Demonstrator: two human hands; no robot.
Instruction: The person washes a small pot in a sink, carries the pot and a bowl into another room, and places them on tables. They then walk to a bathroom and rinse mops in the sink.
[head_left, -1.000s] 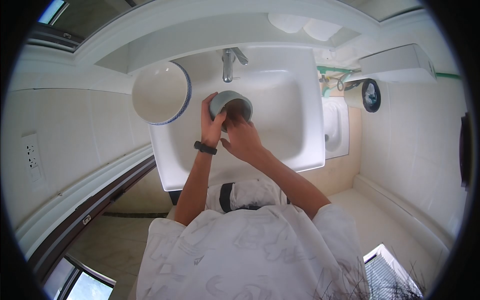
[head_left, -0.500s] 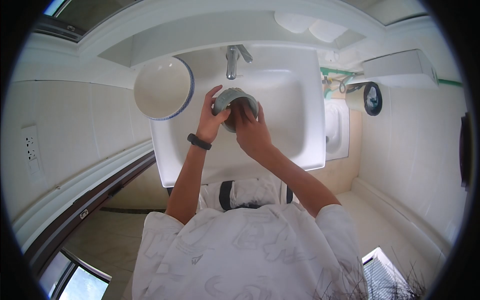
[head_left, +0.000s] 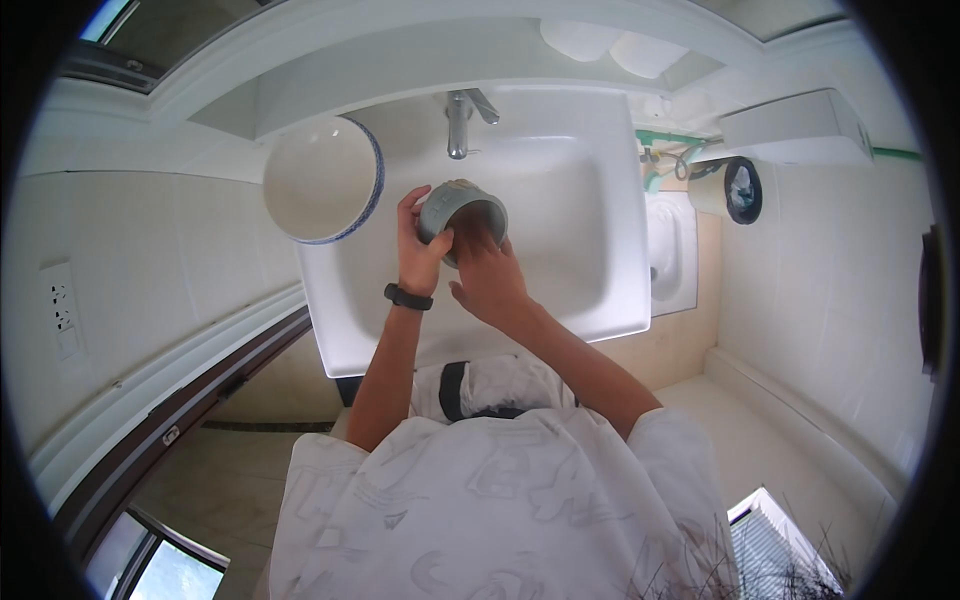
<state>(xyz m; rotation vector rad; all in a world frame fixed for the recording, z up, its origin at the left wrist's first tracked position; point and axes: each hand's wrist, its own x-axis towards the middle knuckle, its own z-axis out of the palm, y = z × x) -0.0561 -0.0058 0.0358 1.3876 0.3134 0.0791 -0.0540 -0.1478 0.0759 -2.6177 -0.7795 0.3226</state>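
Observation:
Over the white sink basin (head_left: pixel 570 240), my left hand (head_left: pixel 420 255) is closed around the left side of a grey-green cup (head_left: pixel 440 205) with a raised pattern on its outside. Its thumb lies at the rim. The cup is tilted, its mouth facing me. My right hand (head_left: pixel 493 285) reaches into the mouth with fingers stretched out, and the thumb stands apart outside. The fingertips are in the dark inside, so whether they touch anything there is hidden. A chrome faucet (head_left: pixel 458 130) stands just beyond the cup; no stream of water shows.
A large white bowl (head_left: pixel 320 185) with a blue-patterned rim rests at the sink's left corner. To the right are a trash bin (head_left: pixel 712 190) with a dark rim, a white box-like fixture (head_left: pixel 800 130) and green pipes (head_left: pixel 655 170). A ledge (head_left: pixel 400 75) runs behind the faucet.
The cup has turned so more of its mouth faces me and has shifted slightly left. My right hand has moved lower and left, its thumb now visible outside the cup.

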